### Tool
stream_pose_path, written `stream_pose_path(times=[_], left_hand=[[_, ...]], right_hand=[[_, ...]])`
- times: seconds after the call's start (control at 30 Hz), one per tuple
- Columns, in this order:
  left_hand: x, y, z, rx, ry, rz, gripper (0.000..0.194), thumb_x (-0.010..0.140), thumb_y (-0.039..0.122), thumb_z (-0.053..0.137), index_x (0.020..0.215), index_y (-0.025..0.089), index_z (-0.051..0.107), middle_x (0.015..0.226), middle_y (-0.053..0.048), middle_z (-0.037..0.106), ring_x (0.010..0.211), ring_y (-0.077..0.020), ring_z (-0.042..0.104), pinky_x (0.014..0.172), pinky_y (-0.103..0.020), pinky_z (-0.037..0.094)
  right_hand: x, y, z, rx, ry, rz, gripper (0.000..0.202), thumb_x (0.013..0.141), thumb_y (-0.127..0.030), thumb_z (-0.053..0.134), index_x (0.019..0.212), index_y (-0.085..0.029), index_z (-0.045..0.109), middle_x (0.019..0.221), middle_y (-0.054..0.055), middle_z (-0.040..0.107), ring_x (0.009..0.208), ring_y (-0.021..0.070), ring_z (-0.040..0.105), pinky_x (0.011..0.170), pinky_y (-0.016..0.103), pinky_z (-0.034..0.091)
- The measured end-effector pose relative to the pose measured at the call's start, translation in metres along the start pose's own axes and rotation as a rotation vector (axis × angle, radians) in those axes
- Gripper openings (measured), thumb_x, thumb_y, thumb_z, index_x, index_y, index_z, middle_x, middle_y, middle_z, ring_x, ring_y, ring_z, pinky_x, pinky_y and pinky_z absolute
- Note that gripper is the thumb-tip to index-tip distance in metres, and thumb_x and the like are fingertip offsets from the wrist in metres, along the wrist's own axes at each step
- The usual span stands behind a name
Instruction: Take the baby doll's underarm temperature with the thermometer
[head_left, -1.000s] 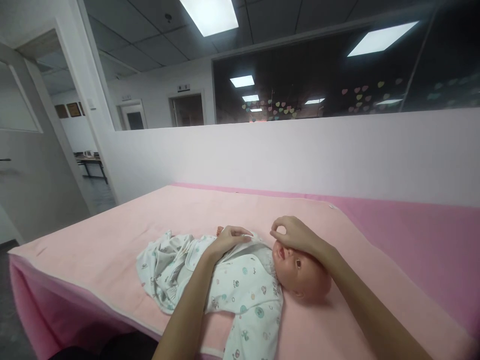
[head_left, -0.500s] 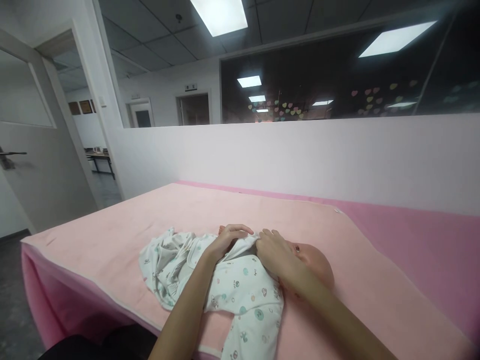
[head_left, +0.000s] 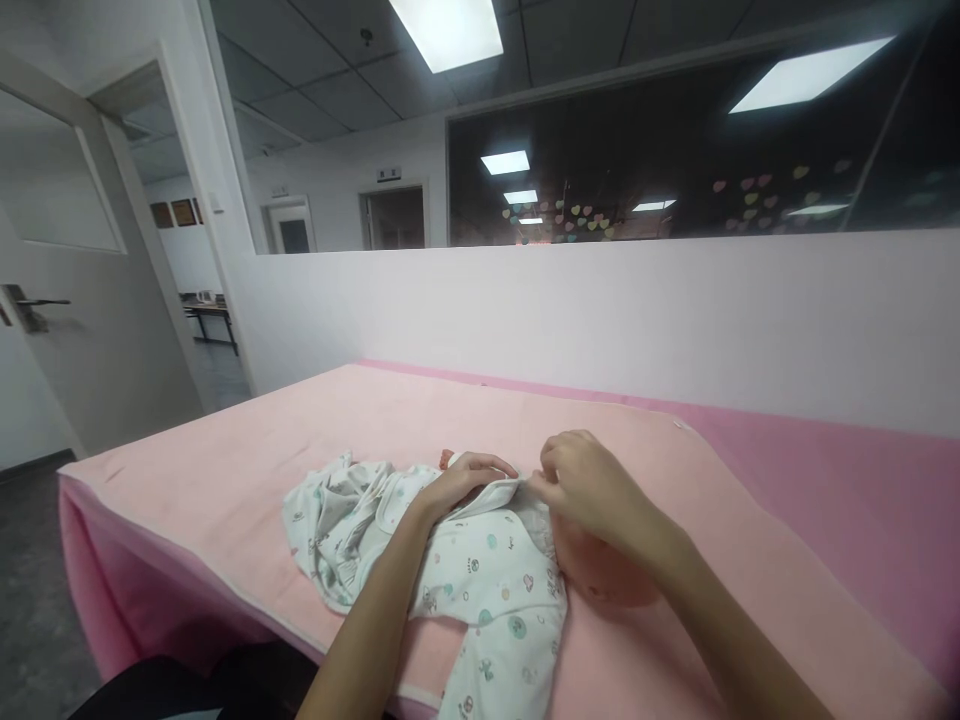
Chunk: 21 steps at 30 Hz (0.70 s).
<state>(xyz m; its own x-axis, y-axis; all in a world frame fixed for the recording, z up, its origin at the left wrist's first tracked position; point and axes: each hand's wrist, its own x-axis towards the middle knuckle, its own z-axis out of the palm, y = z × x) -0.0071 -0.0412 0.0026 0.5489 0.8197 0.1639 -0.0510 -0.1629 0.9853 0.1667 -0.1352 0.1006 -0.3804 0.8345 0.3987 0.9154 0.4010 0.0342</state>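
Note:
A baby doll lies on its back with its head [head_left: 606,572] to the right, partly behind my right forearm. White printed baby clothing [head_left: 487,575] covers its body, one sleeve stretching toward the front edge. My left hand [head_left: 466,482] rests on the chest of the garment, fingers curved over its folded edge. Near the doll's neck, my right hand [head_left: 581,478] is closed, its thumb and fingertips pinched at the end of the garment's collar edge. Bunched cloth [head_left: 330,525] lies at the left end of the garment.
A pink sheet [head_left: 262,430] covers the table, over a darker pink cover [head_left: 847,470]. Behind it stands a white low wall [head_left: 600,320] with glass above. An open door [head_left: 112,300] is at the left.
My right hand has lifted and moved right, from the garment's neckline to beside the doll's head, now covering its face. My left hand has barely moved. The view has shifted slightly.

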Motion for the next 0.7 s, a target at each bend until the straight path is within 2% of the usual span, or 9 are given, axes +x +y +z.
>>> stream_pose_path(times=[0.1, 0.13, 0.2, 0.27, 0.33, 0.4, 0.57, 0.7], left_hand=[[-0.002, 0.004, 0.001, 0.114, -0.102, -0.04, 0.031, 0.071, 0.034, 0.067, 0.094, 0.013, 0.069, 0.047, 0.006, 0.042, 0.042, -0.0058, 0.028, 0.046, -0.021, 0.022], [-0.003, 0.005, 0.001, 0.124, -0.136, -0.044, 0.033, 0.071, 0.035, 0.067, 0.096, 0.014, 0.068, 0.047, 0.006, 0.041, 0.042, -0.0054, 0.027, 0.045, -0.021, 0.021], [-0.003, 0.005, 0.0, 0.107, -0.203, -0.018, 0.036, 0.068, 0.034, 0.071, 0.098, 0.014, 0.067, 0.057, 0.003, 0.05, 0.048, -0.0065, 0.037, 0.048, -0.019, 0.027], [-0.003, 0.004, -0.001, 0.086, -0.271, 0.02, 0.04, 0.063, 0.03, 0.076, 0.099, 0.015, 0.067, 0.073, -0.001, 0.059, 0.064, -0.0101, 0.048, 0.058, -0.019, 0.035], [-0.003, 0.002, -0.003, 0.075, -0.305, 0.04, 0.044, 0.06, 0.029, 0.078, 0.101, 0.017, 0.067, 0.085, -0.003, 0.062, 0.077, -0.0138, 0.052, 0.067, -0.021, 0.038], [-0.003, -0.001, -0.005, 0.033, -0.263, 0.052, 0.044, 0.062, 0.034, 0.076, 0.102, 0.016, 0.068, 0.092, -0.006, 0.063, 0.084, -0.0169, 0.054, 0.072, -0.023, 0.039], [-0.002, -0.007, -0.007, -0.119, -0.002, 0.042, 0.035, 0.068, 0.042, 0.07, 0.087, 0.012, 0.072, 0.091, -0.009, 0.067, 0.082, -0.0191, 0.057, 0.074, -0.026, 0.04], [-0.003, -0.004, -0.006, -0.03, -0.021, 0.038, 0.034, 0.062, 0.035, 0.076, 0.087, 0.013, 0.073, 0.089, -0.008, 0.068, 0.082, -0.0187, 0.057, 0.073, -0.025, 0.04]], right_hand=[[-0.008, 0.014, -0.02, 0.152, 0.046, 0.066, 0.031, 0.072, -0.019, 0.045, 0.042, -0.018, 0.039, 0.054, 0.001, 0.05, 0.059, 0.0132, 0.045, 0.057, 0.025, 0.03], [-0.01, 0.019, -0.023, 0.202, 0.064, 0.083, 0.029, 0.073, -0.02, 0.045, 0.044, -0.019, 0.04, 0.054, 0.0, 0.05, 0.059, 0.013, 0.045, 0.055, 0.025, 0.03], [-0.013, 0.029, -0.026, 0.305, 0.102, 0.105, 0.027, 0.074, -0.023, 0.044, 0.047, -0.019, 0.045, 0.058, 0.0, 0.052, 0.057, 0.0126, 0.044, 0.052, 0.025, 0.029], [-0.013, 0.035, -0.028, 0.416, 0.132, 0.124, 0.025, 0.075, -0.026, 0.044, 0.052, -0.019, 0.052, 0.062, 0.0, 0.055, 0.059, 0.0127, 0.046, 0.052, 0.025, 0.031], [-0.012, 0.037, -0.027, 0.517, 0.15, 0.141, 0.023, 0.074, -0.028, 0.045, 0.056, -0.019, 0.055, 0.067, -0.001, 0.057, 0.063, 0.0132, 0.049, 0.056, 0.024, 0.034], [-0.009, 0.036, -0.024, 0.588, 0.156, 0.152, 0.023, 0.074, -0.029, 0.045, 0.057, -0.019, 0.056, 0.067, 0.0, 0.058, 0.065, 0.0137, 0.05, 0.058, 0.024, 0.036], [0.0, 0.033, -0.009, 0.636, 0.131, 0.176, 0.024, 0.074, -0.03, 0.044, 0.055, -0.018, 0.053, 0.065, 0.0, 0.056, 0.063, 0.0135, 0.048, 0.057, 0.025, 0.035], [0.005, 0.036, 0.003, 0.64, 0.12, 0.185, 0.023, 0.073, -0.03, 0.045, 0.056, -0.018, 0.053, 0.065, 0.0, 0.057, 0.065, 0.0143, 0.05, 0.062, 0.025, 0.036]])
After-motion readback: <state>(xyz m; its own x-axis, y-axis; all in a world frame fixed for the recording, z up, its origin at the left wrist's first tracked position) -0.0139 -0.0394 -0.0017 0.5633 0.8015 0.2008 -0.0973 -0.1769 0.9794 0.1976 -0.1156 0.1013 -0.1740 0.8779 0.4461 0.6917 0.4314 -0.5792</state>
